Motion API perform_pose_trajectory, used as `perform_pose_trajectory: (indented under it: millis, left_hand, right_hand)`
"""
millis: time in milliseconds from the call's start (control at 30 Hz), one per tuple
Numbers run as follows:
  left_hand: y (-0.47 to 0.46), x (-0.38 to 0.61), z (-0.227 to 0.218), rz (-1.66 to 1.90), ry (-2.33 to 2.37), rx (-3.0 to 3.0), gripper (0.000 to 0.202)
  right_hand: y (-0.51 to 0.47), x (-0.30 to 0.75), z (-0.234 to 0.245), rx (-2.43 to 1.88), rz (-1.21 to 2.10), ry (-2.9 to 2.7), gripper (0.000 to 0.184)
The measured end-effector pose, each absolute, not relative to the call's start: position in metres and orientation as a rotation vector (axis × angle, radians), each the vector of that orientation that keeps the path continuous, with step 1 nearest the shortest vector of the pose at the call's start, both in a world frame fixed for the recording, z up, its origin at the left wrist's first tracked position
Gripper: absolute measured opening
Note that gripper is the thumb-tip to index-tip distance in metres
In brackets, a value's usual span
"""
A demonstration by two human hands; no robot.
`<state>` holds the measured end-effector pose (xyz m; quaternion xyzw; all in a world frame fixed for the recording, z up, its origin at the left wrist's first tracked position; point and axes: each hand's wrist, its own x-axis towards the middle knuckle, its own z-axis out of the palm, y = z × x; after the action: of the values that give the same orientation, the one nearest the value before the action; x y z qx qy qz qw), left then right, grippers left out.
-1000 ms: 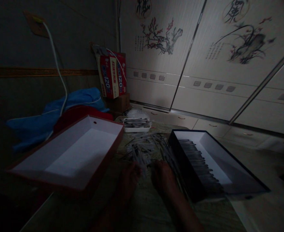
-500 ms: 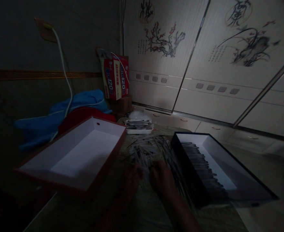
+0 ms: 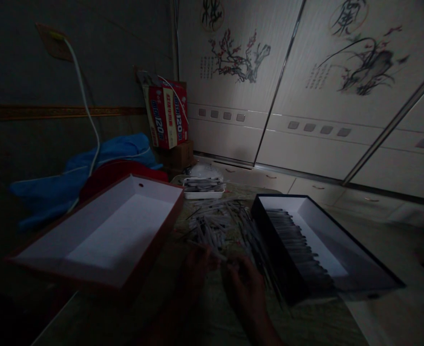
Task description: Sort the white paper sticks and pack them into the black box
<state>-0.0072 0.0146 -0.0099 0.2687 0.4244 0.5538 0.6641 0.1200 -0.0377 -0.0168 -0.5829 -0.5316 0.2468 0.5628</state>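
Low in the middle, my left hand (image 3: 196, 264) has its fingers closed around a thin pale pen-like stick (image 3: 217, 253). The stick's near end meets the pinched fingertips of my right hand (image 3: 243, 281). Dim light and blur leave the finger details unclear. Just beyond both hands lies a loose pile of thin pale and dark pen-like sticks (image 3: 210, 229) on the table. To the right, a dark-rimmed box (image 3: 358, 250) holds a row of similar sticks (image 3: 296, 245) laid side by side along its near wall.
On the left stands an open red-sided box (image 3: 114, 230) with a bare white inside. Behind the pile, a white tray (image 3: 205, 195) holds more sticks. Blue cloth (image 3: 121, 146), a red-and-white carton (image 3: 167, 115) and a hanging white cable (image 3: 84, 91) are farther back, before white cabinet doors (image 3: 280, 86).
The view has shifted slightly. My right hand has drawn a little nearer and turned, its fingers now showing at the stick's end. The stick now shows plainly between my hands.
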Motion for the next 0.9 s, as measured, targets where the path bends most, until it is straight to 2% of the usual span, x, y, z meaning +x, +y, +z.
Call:
perform_pose_trajectory:
  millis: [400,700,900]
  left_hand:
    - [0.0116,-0.0073,-0.0048,1.198,0.976,0.755,0.033]
    - [0.0115,-0.0087,-0.0065,1.183,0.987,0.834,0.031]
    - [0.0127,-0.0091,-0.0044,1.183,1.008,0.799,0.029]
  right_hand:
    - [-0.0383,0.1203,-0.0173,-1.427,0.763,-1.192,0.023]
    - [-0.0401,0.1207,-0.0164,-1.469,0.526,-1.424,0.027]
    - [-0.0394,0.1225,-0.0117,-1.476,0.494,-1.583,0.019]
